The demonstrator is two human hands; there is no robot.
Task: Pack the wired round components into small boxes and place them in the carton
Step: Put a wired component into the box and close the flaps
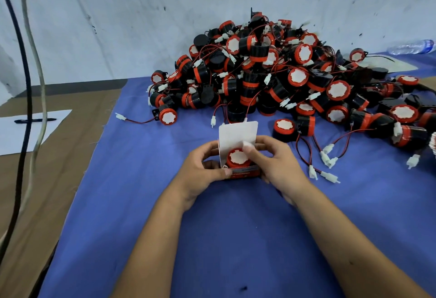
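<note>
both hands are on one small box in the middle of the blue cloth. left hand wraps round the box's left side, thumb laid along the front edge, fingers curled behind. right hand grips the right side and its thumb tip presses on the white lid flap, which stands up at the back. box is open on top and a round part sits inside, red rim and white face up. can't see where its wire went, it's hidden by the box and fingers.

behind the box is a big pile of the same black and red parts, stacked against the scuffed white wall, with thin red and black wires and white plugs sticking out everywhere. a few loose ones lie near the hands: one part to the left with its wire stretched out, another just right of the flap, and a bunch of plugs beside the right hand.

off to the left the cloth ends and there's brown cardboard, with a white sheet and a black pen on it. two cables hang down in front of that side, one black, one grey. far right at the back lies a clear bottle. no carton in view.
</note>
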